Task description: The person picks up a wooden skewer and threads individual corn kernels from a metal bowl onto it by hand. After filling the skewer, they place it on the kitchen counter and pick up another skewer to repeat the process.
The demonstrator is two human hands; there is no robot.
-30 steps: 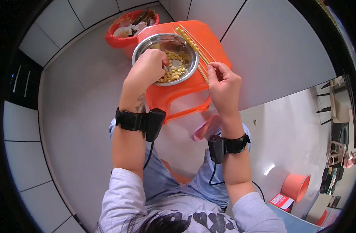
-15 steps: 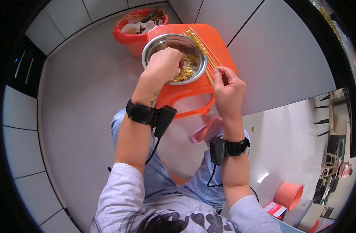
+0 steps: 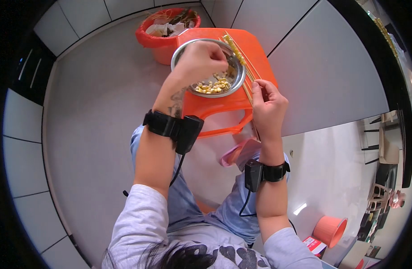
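Beyond the left fingers, off to their left, sits a red bin (image 3: 163, 54) with rubbish in it; no contact. Next, the left hand (image 3: 199, 60), above the metal bowl (image 3: 238, 84), wrist on the near side. Left fingers are curled in, tips pointing right toward the bowl's right rim. Whether a bit of corn is pinched there, cannot tell: tips blurred, partly hidden by the knuckles. Loose corn (image 3: 213, 85) lies in the bowl, below the left fingers and on their near side.

Just right of the left fingertips: the loaded stick (image 3: 236, 50), corn packed along its far part. Key relation is here. Long axis slants, far end up beyond the left fingertips, near end down to the right fingertips. Loaded part passes over or beside the bowl's right rim; touching or not, cannot tell. Left hand is nearer to the corn and the far tip; right hand has the bare end. Stick and left fingers look close but apart; height gap unclear.

Between both sets of fingers, spare sticks (image 3: 247, 89) lie on the orange stool (image 3: 260, 50), roughly in line with the loaded one.

Farthest right, the right hand (image 3: 270, 103): thumb and forefinger pinched together on the stick's bare end, other fingers folded. Cabinet panel (image 3: 331, 76) stands right of the right fingers, well apart.
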